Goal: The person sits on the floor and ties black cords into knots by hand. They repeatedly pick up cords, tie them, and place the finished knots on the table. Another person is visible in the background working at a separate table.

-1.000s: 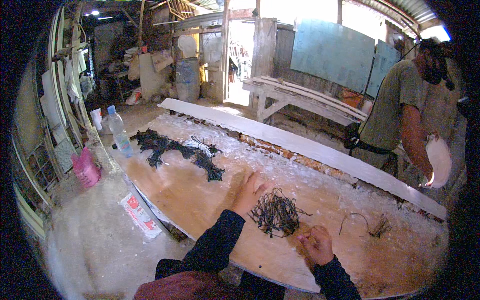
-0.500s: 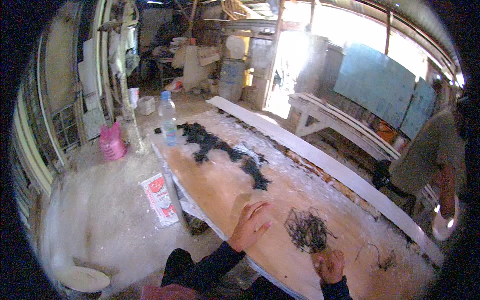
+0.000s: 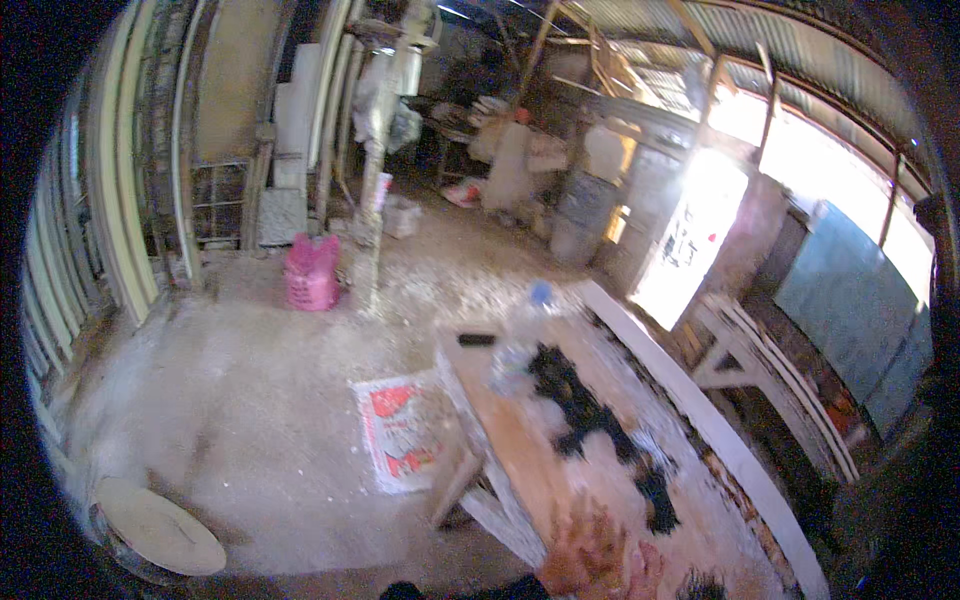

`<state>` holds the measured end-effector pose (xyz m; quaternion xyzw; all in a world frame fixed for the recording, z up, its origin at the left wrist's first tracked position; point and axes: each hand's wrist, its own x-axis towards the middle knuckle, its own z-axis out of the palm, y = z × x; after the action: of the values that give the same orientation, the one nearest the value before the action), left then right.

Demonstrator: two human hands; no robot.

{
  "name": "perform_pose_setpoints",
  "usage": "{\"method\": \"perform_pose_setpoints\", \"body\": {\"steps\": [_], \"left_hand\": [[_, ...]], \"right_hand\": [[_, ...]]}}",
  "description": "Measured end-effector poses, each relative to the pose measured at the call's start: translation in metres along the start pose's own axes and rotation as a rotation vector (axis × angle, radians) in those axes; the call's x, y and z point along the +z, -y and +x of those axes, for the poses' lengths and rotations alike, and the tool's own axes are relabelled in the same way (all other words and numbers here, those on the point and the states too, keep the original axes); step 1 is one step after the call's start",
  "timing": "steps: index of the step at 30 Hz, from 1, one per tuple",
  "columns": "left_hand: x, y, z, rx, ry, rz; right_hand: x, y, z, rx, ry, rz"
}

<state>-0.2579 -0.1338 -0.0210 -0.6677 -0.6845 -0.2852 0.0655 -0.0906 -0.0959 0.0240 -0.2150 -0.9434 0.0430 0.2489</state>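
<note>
At the lower edge, my left hand [image 3: 582, 558] is over the long wooden tabletop [image 3: 515, 425], its fingers stretched out and blurred by motion. Just right of it is my right hand [image 3: 645, 572], cut off by the frame, with its finger shape smeared. A small tangle of thin dark strands [image 3: 702, 585] lies beside the right hand, mostly out of frame. Beyond my hands, a ragged row of black fibrous clumps [image 3: 600, 420] runs along the tabletop. Behind it stands a clear plastic bottle [image 3: 515, 365] with a blue cap, blurred.
A small black bar [image 3: 476, 340] lies at the table's far end. A long white board [image 3: 700, 400] edges its right side. On the floor are a printed sack [image 3: 405, 440], a pink plastic bag [image 3: 313, 275] and a round pale lid [image 3: 160, 528]. A wooden bench [image 3: 770, 370] stands right.
My view has swung left and up, so the table and hands sit lower in the picture. My hands are closer together. The person at the right is out of view.
</note>
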Motion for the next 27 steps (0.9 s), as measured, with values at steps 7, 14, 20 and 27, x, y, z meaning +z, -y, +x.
{"method": "perform_pose_setpoints", "body": {"steps": [7,14,20,27], "left_hand": [[0.003,0.086,-0.059,-0.257,0.128,-0.795],[-0.142,0.270,-0.298,-0.935,0.667,-0.462],[-0.214,0.235,-0.457,-1.352,0.835,-0.572],[-0.148,0.286,-0.376,-1.037,0.538,-0.638]], "right_hand": [[0.066,0.044,0.069,0.250,0.224,-0.301],[0.063,0.069,0.093,0.313,0.075,-0.548],[0.083,0.063,0.087,0.452,0.347,-0.322],[0.080,0.262,0.265,-0.120,0.806,0.683]]}}
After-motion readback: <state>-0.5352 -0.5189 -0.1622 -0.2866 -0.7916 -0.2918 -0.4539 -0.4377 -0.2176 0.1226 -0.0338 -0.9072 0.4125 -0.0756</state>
